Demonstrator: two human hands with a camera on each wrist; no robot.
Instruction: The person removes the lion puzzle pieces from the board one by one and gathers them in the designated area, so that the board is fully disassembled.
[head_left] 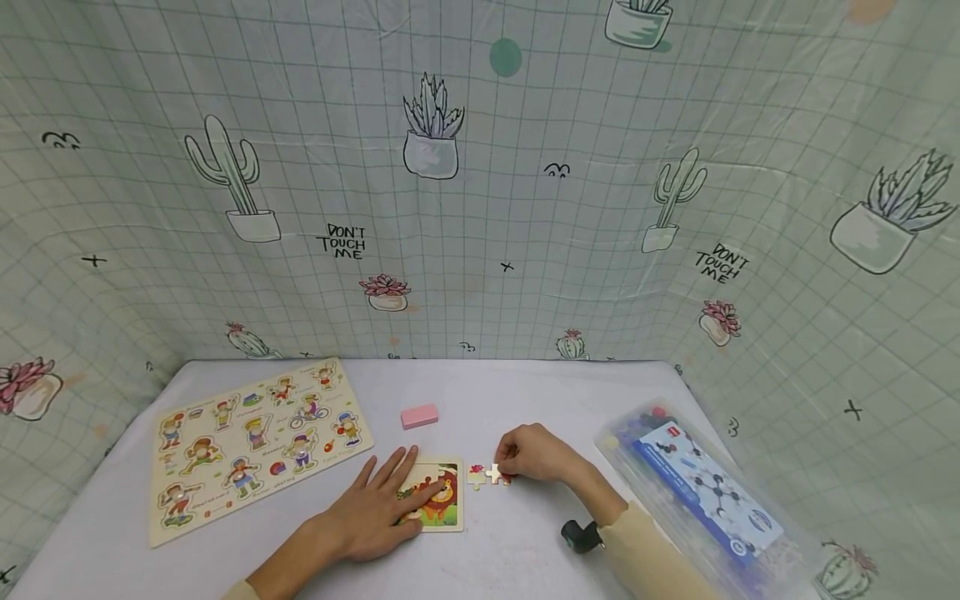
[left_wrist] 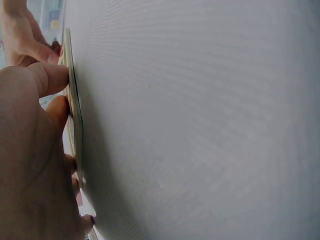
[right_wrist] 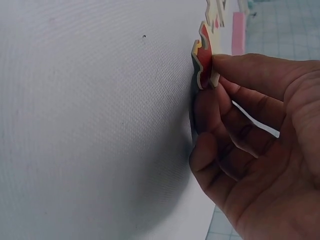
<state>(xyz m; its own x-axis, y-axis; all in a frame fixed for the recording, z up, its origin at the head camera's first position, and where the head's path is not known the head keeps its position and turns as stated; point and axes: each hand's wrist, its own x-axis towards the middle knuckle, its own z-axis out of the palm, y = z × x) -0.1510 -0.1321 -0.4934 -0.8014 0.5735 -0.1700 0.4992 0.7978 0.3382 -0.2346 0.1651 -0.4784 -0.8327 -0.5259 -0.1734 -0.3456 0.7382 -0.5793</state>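
Note:
My left hand [head_left: 372,507] lies with spread fingers across a lion jigsaw puzzle [head_left: 448,518] in a wooden tray, covering its left part. Seen edge-on in the left wrist view, the tray [left_wrist: 75,105] is flat and thin beside the thumb. Right of the puzzle, my right hand [head_left: 538,454] pinches a small jigsaw piece [head_left: 494,475] between thumb and fingers. That piece [right_wrist: 204,56] shows red and cream in the right wrist view. Directly left of it on the table is another jigsaw piece [head_left: 476,475] with a red print; whether the two are joined I cannot tell.
A pink block [head_left: 419,416] lies behind the puzzle. At left is a large wooden board [head_left: 255,467] with sports figures. A clear plastic case [head_left: 705,483] with a molecule-printed label stands at right, near the right forearm. Patterned cloth [head_left: 480,208] hangs behind the white table [head_left: 517,550].

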